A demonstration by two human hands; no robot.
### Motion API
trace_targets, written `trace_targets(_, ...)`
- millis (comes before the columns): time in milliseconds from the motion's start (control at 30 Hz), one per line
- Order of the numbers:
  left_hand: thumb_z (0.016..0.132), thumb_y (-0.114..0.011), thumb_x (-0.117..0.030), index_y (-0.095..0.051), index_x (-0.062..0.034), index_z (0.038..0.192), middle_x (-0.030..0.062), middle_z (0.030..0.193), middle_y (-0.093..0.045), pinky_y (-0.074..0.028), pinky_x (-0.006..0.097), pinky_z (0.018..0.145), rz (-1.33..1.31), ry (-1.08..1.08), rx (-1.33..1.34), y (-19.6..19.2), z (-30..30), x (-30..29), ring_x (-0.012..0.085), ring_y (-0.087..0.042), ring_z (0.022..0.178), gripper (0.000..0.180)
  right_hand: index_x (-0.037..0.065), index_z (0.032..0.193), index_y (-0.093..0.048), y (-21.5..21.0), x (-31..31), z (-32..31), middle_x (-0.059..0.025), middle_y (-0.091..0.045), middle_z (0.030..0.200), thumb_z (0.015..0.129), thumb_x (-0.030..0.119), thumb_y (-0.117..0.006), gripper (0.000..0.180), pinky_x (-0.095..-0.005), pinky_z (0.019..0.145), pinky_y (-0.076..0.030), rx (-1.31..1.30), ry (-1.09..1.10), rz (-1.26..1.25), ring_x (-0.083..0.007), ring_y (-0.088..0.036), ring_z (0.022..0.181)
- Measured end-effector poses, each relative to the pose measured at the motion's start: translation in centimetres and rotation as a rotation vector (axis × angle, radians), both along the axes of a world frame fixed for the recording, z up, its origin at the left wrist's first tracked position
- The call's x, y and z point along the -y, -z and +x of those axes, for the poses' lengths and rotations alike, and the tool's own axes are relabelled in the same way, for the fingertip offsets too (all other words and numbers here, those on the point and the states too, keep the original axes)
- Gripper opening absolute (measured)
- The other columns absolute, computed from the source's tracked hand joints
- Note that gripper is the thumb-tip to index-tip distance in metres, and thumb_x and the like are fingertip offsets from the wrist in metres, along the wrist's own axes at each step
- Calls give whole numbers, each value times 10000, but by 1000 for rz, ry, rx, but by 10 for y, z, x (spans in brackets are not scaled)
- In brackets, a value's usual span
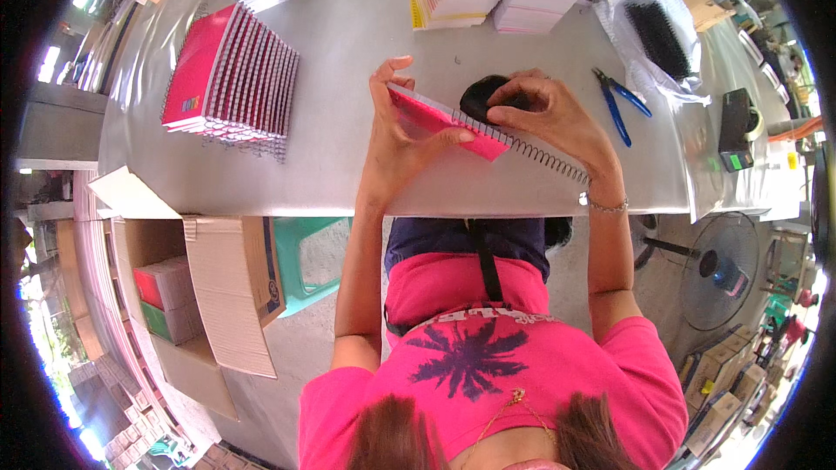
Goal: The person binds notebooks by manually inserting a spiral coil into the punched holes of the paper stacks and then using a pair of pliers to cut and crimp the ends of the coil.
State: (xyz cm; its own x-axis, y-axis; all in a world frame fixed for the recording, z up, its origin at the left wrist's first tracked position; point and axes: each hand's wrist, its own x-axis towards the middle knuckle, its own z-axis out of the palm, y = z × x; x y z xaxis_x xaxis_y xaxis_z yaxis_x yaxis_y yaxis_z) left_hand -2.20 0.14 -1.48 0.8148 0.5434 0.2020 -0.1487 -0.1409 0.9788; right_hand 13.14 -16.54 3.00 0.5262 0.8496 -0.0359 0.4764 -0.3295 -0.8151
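Observation:
My left hand [399,152] holds a thin notebook [425,115] with a bright pink cover, tilted above the table, its thumb along the near side. A black spiral coil [547,158] runs through part of the notebook's far edge, and a long length sticks out past the right end toward my wrist. With its fingers bent together, my right hand [557,117] grips a rounded black pad [477,97] beside the coil. How firmly the pad presses on the coil is hidden by the fingers.
Spiral-bound red notebooks [205,70] form a stack at left. Unbound page stacks [535,4] stand at the back. On the right are blue-handled pliers [617,115], a plastic bag of black coils [659,39] and a black tape dispenser [737,126]. An open carton [228,287] sits below the table's left edge.

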Motion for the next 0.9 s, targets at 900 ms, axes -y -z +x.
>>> trace_targets(900, 684, -882, -249, -312, -80, 1344, 93, 1245, -388, -368, 367, 1017, 58, 3, -5, -10, -5, 1, 253, -406, 1174, 888, -21, 954, -665, -3, 15, 15, -81, -610, 1047, 906, 457, -642, 481, -271, 825, -454, -663, -193, 354, -138, -552, 924)
